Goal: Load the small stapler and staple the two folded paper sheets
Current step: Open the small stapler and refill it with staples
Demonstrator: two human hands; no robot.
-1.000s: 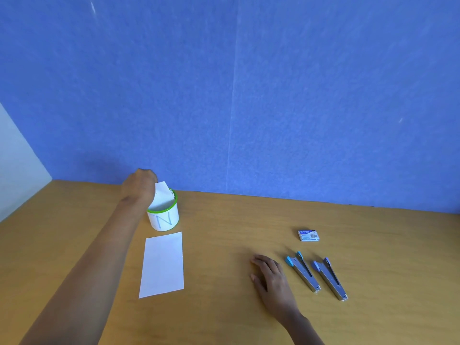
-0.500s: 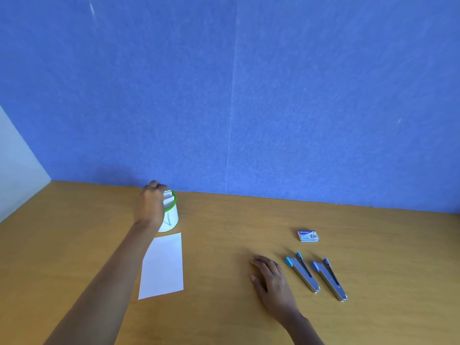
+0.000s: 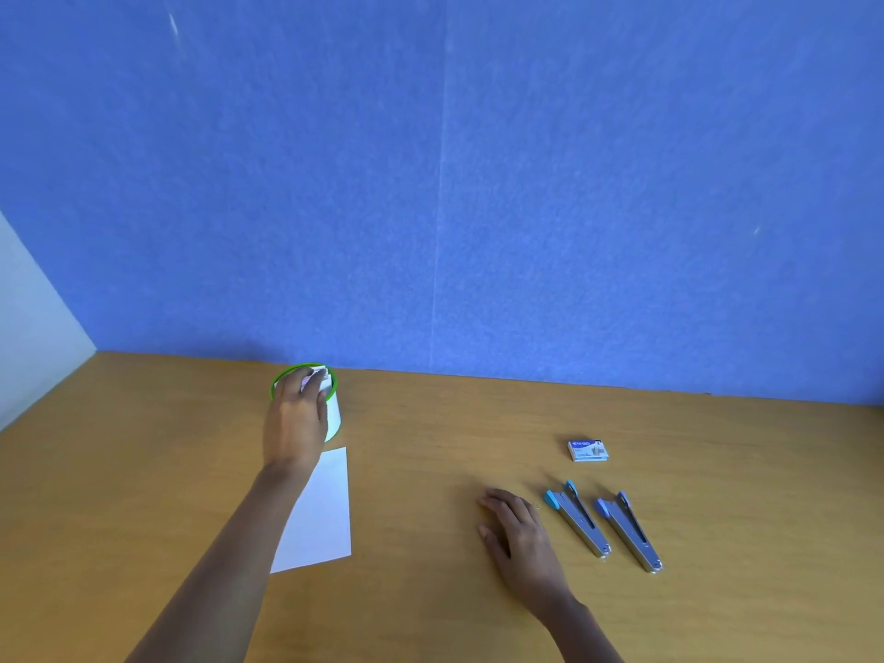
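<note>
Folded paper sheet (image 3: 319, 514) lies at lower left on the table (image 3: 430, 605). The left hand (image 3: 294, 423), above the green-rimmed cup (image 3: 335, 416) a second ago, now covers its front, fingers on the second sheet (image 3: 317, 374); grip unclear. Fetching likely continues. The right hand (image 3: 516, 531) rests flat beside two untouched staplers (image 3: 576, 519). The staple box (image 3: 588, 450) print is unreadable.

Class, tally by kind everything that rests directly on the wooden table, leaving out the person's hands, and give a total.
Staplers: 2
Staple box: 1
White cup with green rim: 1
Flat paper sheet: 1
Total: 5
</note>
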